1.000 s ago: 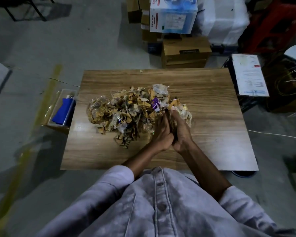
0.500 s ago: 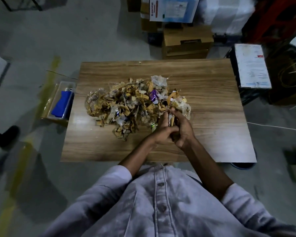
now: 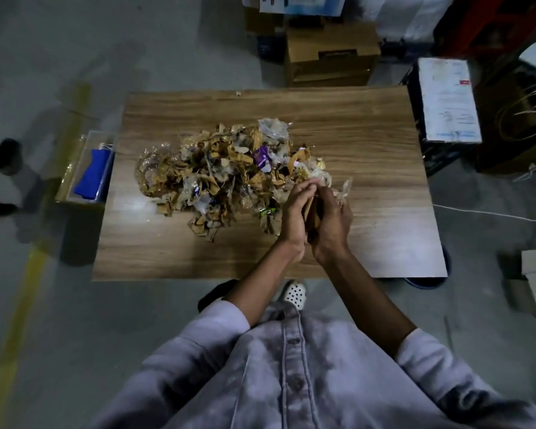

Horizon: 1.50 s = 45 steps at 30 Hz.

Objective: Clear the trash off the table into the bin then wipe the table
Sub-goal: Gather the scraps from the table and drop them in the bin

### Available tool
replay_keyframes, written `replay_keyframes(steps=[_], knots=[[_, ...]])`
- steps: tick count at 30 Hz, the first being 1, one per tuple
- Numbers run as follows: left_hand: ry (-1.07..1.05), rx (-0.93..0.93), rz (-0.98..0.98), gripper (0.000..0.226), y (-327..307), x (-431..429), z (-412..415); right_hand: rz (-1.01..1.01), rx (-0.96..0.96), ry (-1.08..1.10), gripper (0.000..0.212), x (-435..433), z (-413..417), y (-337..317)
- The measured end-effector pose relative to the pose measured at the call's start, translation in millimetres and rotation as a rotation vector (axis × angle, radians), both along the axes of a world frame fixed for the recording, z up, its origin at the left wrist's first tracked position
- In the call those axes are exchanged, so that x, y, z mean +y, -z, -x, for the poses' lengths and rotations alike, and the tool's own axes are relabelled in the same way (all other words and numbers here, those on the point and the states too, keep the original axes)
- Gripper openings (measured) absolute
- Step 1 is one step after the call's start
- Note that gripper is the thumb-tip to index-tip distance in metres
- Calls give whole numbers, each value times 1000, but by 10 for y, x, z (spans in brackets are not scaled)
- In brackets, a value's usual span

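Cupped palm to palm, the left hand (image 3: 296, 212) and right hand (image 3: 333, 219) close their grip on a clump of brown scraps (image 3: 310, 212) at the lower right edge of the trash pile (image 3: 223, 171). A clear plastic wrapper (image 3: 344, 189) sticks up past the right hand's fingers. The pile, torn brown paper mixed with clear film and a purple wrapper (image 3: 260, 156), lies heaped at the centre of the wooden desk (image 3: 353, 131), slightly left of middle. Left of the desk, on the floor, sits a clear plastic box (image 3: 75, 181) with a blue object (image 3: 93, 173) inside. A cardboard box (image 3: 331, 57) stands beyond the desk's far edge, at the top of the frame. Whether the plastic box is the bin cannot be told.
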<state>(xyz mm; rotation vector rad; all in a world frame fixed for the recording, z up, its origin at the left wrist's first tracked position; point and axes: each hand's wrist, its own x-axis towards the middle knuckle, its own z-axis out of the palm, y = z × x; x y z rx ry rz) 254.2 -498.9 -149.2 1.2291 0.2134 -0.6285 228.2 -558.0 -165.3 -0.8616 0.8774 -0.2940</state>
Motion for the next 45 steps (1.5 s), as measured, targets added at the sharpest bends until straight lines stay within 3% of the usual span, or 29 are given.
replay_keyframes(steps=[6, 11, 14, 24, 27, 32, 36, 40, 45], knots=[[62, 4, 38, 29, -102, -177, -142, 136, -75, 207, 10, -116, 19, -224], [189, 42, 116, 20, -151, -485, -50, 186, -75, 395, 24, -244, 129, -290], [305, 78, 138, 19, -103, -622, 122, 223, -40, 497, 15, -338, 317, -222], [529, 138, 75, 25, 75, -1409, 677, 275, 50, 688, 11, -1016, 916, -173], [570, 121, 73, 40, 171, -1865, 856, 262, 89, 729, 15, -1446, 1108, -80], [542, 208, -16, 45, 445, -2863, 1254, 217, 134, 788, 22, -2371, 1497, 179], [574, 294, -97, 19, 706, -3607, 1607, 155, 167, 833, 14, -3089, 1835, 503], [608, 338, -186, 24, 1153, -4245, 1799, 133, 262, 833, 22, -3753, 2030, 1099], [595, 340, -290, 28, 1901, -4972, 1849, 151, 326, 812, 14, -4437, 2130, 1847]])
